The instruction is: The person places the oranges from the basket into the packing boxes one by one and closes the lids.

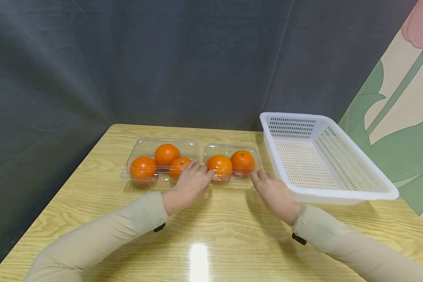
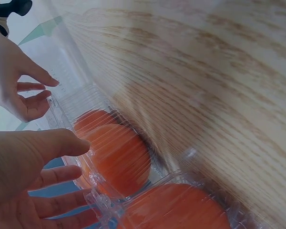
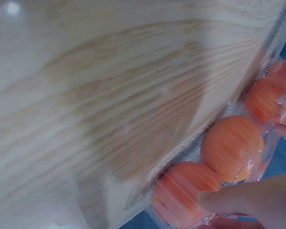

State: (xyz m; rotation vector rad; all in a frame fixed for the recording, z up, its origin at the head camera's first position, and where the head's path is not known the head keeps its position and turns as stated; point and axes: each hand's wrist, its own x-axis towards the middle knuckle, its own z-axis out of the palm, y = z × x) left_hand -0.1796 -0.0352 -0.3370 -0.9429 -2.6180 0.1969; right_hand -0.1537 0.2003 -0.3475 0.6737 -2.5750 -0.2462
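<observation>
Two clear plastic fruit boxes stand side by side on the table. Inside the left box are three oranges; the right box holds two oranges. My left hand is at the front where the boxes meet, thumb and fingers spread around the rim in the left wrist view. At the front right corner of the right box is my right hand, its fingertips touching or very near the edge. Its thumb overlaps an orange in the right wrist view. Exact fingertip contact is unclear.
A white perforated plastic basket stands on the wooden table, right of the boxes and close to my right hand. Behind the table hangs a dark curtain. A floral-patterned wall is at the right.
</observation>
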